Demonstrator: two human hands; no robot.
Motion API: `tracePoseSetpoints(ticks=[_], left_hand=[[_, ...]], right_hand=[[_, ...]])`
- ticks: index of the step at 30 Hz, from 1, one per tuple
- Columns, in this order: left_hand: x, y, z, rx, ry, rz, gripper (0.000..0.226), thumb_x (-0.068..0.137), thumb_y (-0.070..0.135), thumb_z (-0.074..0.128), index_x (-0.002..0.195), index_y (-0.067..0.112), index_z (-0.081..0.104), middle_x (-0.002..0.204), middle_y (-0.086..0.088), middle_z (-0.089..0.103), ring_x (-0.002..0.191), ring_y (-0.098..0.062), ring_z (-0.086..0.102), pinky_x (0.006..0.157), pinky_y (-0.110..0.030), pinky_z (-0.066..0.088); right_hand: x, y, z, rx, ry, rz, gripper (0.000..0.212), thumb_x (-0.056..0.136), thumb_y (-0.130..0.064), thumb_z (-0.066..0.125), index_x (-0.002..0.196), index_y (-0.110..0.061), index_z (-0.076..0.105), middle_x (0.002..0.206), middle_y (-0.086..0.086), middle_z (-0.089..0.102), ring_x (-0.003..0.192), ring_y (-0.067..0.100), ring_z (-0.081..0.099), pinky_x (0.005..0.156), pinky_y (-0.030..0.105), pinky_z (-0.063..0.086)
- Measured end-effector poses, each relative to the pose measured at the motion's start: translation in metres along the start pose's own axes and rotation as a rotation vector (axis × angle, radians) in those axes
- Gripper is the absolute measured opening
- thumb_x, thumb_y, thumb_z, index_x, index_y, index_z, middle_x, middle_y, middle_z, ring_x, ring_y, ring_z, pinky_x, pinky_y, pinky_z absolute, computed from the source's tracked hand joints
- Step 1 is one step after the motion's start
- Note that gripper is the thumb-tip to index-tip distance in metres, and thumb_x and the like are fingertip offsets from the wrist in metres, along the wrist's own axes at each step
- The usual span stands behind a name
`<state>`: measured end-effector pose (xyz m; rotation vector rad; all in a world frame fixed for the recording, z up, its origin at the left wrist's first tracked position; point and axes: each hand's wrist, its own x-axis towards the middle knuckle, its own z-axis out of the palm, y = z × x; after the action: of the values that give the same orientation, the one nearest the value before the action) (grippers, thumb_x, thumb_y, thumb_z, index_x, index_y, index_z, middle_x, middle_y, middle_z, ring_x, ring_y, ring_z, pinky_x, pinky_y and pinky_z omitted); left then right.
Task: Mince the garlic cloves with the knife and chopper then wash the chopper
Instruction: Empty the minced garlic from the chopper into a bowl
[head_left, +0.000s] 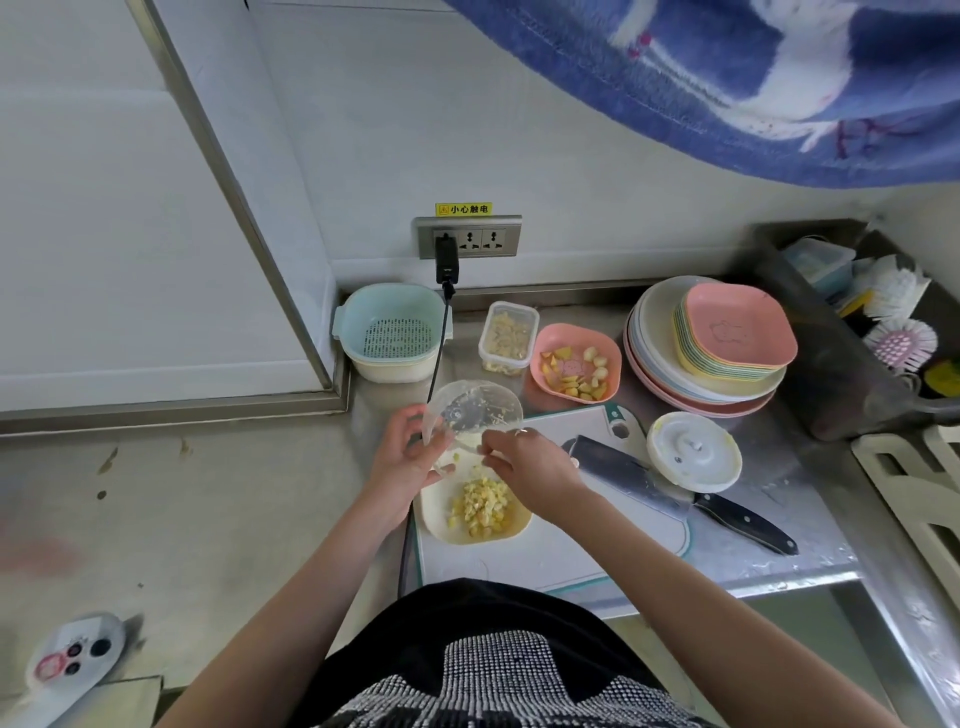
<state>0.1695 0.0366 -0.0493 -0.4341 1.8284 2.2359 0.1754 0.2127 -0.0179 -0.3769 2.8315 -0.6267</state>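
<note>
Garlic (480, 503), chopped into small pale yellow bits, lies heaped in a shallow cream dish (511, 527) that sits on the near left part of a white cutting board (571, 545). Just above that dish the left hand (408, 457) holds a clear plastic chopper bowl (475, 408), tipped on its side so its mouth faces the dish; the fingers and thumb curl round its rim. Its inside wall is smeared with wet scraps of garlic, mostly along the right edge. The right hand (530, 462) reaches to the bowl's lower rim with its fingertips drawn close together, though whether they pinch anything cannot be told.

To the right on the board lies a wide steel knife (623, 475), its blade flat and its black handle pointing toward the near right. The chopper's round white lid (693, 452) rests partly on the blade and board edge, yellowish bits stuck round its rim.

Behind the board stand a pink dish (574, 364) with peeled cloves and yellow pieces, a small clear box (509, 338) of chopped bits, a pale blue strainer basket (392, 330) and a stack of plates (711, 353).
</note>
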Motion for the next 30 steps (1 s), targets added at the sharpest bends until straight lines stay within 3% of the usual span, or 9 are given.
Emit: tracePoseSetpoints(ticks=[3,6,9,13,16,20,23,26,30], left_hand=[[0.003,-0.002,-0.007,0.093,0.021,0.008,0.049,0.081,0.017,0.073,0.123,0.016,0.048,0.126,-0.003,0.055,0.101,-0.010,0.063,0.080,-0.049,0.057],[0.001,-0.002,-0.015,0.163,0.022,0.016,0.072,0.064,0.044,0.085,0.122,0.023,0.048,0.128,-0.003,0.052,0.113,-0.018,0.058,0.082,-0.055,0.056],[0.002,-0.006,-0.015,0.193,0.019,0.024,0.081,0.051,0.057,0.084,0.118,0.027,0.049,0.126,-0.003,0.053,0.113,-0.023,0.059,0.082,-0.056,0.055],[-0.002,-0.004,-0.008,0.163,-0.006,0.022,0.068,0.063,0.038,0.082,0.120,0.021,0.049,0.125,-0.004,0.054,0.100,-0.019,0.064,0.084,-0.059,0.053],[-0.003,-0.004,-0.007,0.109,0.016,-0.014,0.055,0.075,0.029,0.080,0.120,0.017,0.050,0.128,-0.007,0.052,0.106,-0.017,0.061,0.084,-0.058,0.054],[-0.003,-0.003,-0.004,0.102,0.037,-0.055,0.027,0.089,0.024,0.066,0.113,0.021,0.055,0.112,-0.002,0.055,0.100,-0.012,0.062,0.071,-0.041,0.060],[-0.003,-0.001,-0.002,0.130,0.053,-0.054,0.022,0.089,0.028,0.065,0.108,0.021,0.057,0.108,-0.001,0.053,0.093,-0.007,0.061,0.064,-0.031,0.059],[-0.002,-0.001,-0.001,0.140,0.055,-0.048,0.019,0.089,0.028,0.065,0.105,0.022,0.057,0.105,-0.002,0.054,0.090,-0.008,0.062,0.060,-0.028,0.058],[-0.001,-0.002,-0.005,0.111,0.012,-0.072,0.022,0.091,0.034,0.060,0.112,0.028,0.057,0.119,0.000,0.054,0.103,-0.009,0.060,0.061,-0.028,0.058]], right_hand=[[-0.009,0.010,0.004,-0.034,-0.040,0.010,0.014,0.097,-0.029,0.048,0.104,-0.020,0.058,0.097,0.008,0.062,0.090,0.028,0.057,0.066,0.032,0.041],[-0.032,0.031,0.006,-0.057,-0.068,0.003,0.014,0.096,-0.029,0.050,0.099,-0.019,0.059,0.093,0.005,0.063,0.089,0.025,0.056,0.063,0.030,0.034],[-0.046,0.037,0.005,0.015,-0.034,0.016,0.016,0.096,-0.030,0.052,0.101,-0.018,0.062,0.094,0.004,0.065,0.085,0.023,0.058,0.063,0.032,0.043],[-0.028,0.025,0.005,0.028,0.106,0.032,0.015,0.096,-0.026,0.052,0.105,-0.017,0.060,0.093,0.005,0.064,0.088,0.026,0.057,0.065,0.037,0.049],[-0.016,0.017,0.005,-0.038,0.181,0.054,0.019,0.097,-0.024,0.049,0.111,-0.015,0.059,0.093,0.007,0.063,0.092,0.028,0.054,0.063,0.036,0.047],[-0.004,0.015,-0.002,-0.262,0.276,0.024,0.022,0.082,-0.007,0.067,0.102,-0.014,0.062,0.076,0.010,0.062,0.081,0.035,0.058,0.055,0.034,0.043],[0.000,0.012,-0.004,-0.387,0.094,0.025,0.030,0.092,-0.008,0.053,0.120,-0.019,0.052,0.096,0.011,0.061,0.096,0.033,0.056,0.066,0.037,0.043],[-0.012,0.005,0.003,-0.360,-0.141,-0.001,0.020,0.100,-0.018,0.041,0.120,-0.017,0.046,0.102,0.012,0.061,0.097,0.030,0.057,0.065,0.035,0.039],[-0.007,-0.004,-0.007,-0.240,0.037,0.034,0.012,0.098,-0.014,0.044,0.110,-0.015,0.047,0.089,0.010,0.060,0.082,0.031,0.059,0.058,0.035,0.043]])
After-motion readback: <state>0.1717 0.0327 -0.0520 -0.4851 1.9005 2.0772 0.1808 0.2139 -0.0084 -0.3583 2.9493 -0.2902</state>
